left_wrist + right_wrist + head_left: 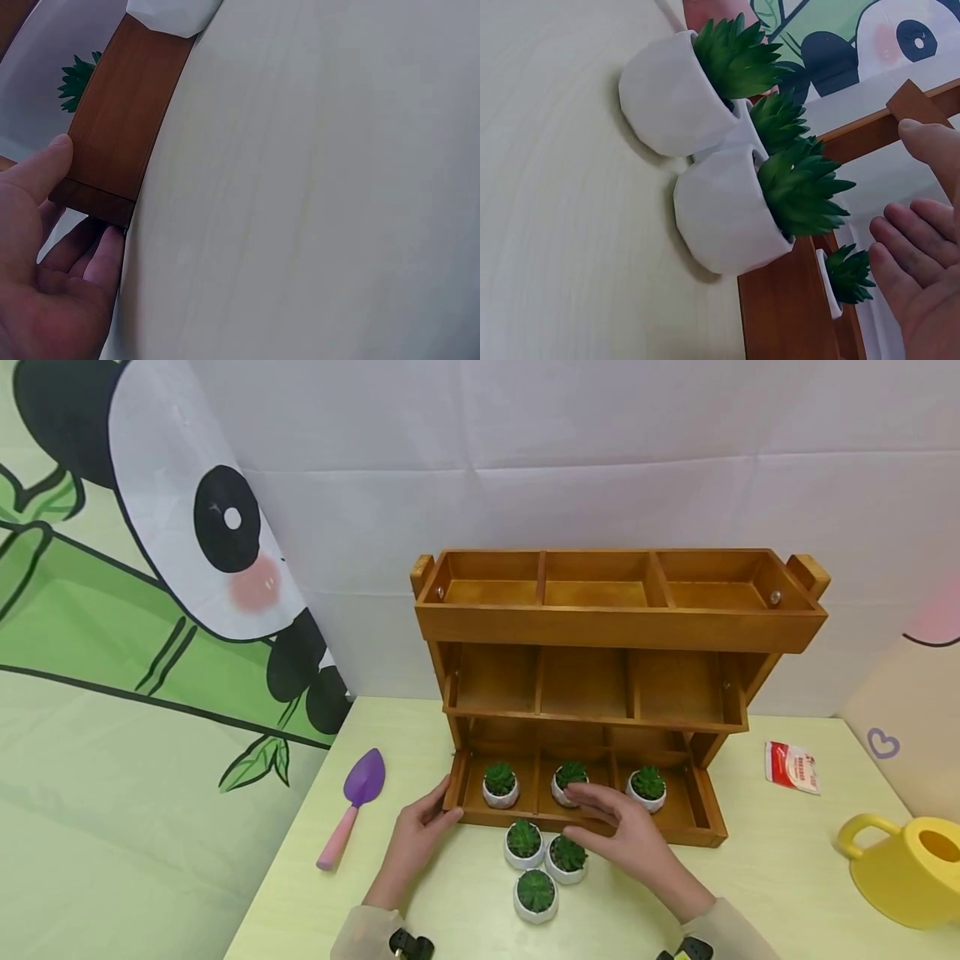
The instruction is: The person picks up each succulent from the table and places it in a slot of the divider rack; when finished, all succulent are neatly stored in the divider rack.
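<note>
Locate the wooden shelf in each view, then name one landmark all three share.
Head: the wooden shelf stands right of centre.
Left wrist: upper left, mainly its front board, held by the left hand.
Right wrist: lower middle to upper right, partly behind the right hand.
Shared landmark: white plant pots.

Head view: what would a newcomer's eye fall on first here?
Most likely the three-tier wooden shelf in the middle, its bottom tier holding three white-potted succulents, with three more clustered on the table in front. The large cartoon panda at upper left probably comes next. After those, the yellow watering can at the right edge and the purple trowel on the table's left side stand out.
</note>
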`<state>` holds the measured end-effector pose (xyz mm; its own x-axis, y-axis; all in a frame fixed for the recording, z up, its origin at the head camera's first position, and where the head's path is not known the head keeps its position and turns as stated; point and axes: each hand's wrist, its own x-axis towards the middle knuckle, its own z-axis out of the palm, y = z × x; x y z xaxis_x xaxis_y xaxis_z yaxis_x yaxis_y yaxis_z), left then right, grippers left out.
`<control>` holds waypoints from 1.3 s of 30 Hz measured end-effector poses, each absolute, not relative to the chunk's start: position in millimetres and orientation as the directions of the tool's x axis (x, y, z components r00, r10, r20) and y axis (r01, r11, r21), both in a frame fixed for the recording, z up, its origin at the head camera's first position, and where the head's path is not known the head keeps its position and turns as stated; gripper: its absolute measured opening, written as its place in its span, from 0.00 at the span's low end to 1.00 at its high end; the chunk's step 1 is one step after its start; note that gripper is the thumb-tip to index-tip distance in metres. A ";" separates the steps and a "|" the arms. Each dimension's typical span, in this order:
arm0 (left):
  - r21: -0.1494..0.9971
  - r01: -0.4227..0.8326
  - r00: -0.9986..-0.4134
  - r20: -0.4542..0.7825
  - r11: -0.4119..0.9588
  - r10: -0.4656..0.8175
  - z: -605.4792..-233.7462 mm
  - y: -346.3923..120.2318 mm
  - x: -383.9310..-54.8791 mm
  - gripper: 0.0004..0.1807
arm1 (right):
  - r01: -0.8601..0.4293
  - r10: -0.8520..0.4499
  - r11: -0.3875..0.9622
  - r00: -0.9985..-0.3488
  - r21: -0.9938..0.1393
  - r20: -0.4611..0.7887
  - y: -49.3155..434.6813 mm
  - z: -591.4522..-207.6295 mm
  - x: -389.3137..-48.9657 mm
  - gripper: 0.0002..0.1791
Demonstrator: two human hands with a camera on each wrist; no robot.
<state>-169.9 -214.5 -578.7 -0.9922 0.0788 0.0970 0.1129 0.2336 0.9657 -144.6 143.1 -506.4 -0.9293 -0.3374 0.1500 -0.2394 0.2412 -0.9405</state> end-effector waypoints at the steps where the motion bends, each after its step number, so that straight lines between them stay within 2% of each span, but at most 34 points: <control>1: 0.965 0.117 -0.992 0.101 0.235 0.079 -578.9 -214.7 -169.8 0.34 | -0.235 -0.335 0.239 -0.931 -0.942 0.147 144.0 -506.8 -143.9 0.36; 9: 0.965 0.100 -0.994 0.085 0.242 0.074 -577.8 -214.7 -169.0 0.34 | -0.254 -0.314 0.260 -0.935 -0.931 0.168 152.4 -512.5 -135.5 0.35; 17: 0.967 0.099 -0.994 0.084 0.235 0.072 -576.9 -213.6 -168.9 0.34 | -0.212 -0.270 0.246 -0.952 -0.946 0.143 162.6 -523.8 -120.8 0.33; 23: 0.958 0.131 -0.990 0.113 0.257 0.082 -578.9 -214.6 -168.7 0.34 | -0.213 -0.235 0.263 -0.960 -0.941 0.152 166.7 -533.7 -111.9 0.30; 30: 0.950 0.128 -0.991 0.109 0.284 0.081 -579.8 -216.4 -168.0 0.34 | -0.265 -0.235 0.234 -0.949 -0.935 0.210 165.1 -549.0 -108.3 0.30; 39: 0.952 0.129 -0.990 0.109 0.277 0.088 -579.5 -215.2 -168.6 0.34 | -0.171 -0.206 0.258 -0.971 -0.951 0.118 159.2 -559.1 -107.1 0.33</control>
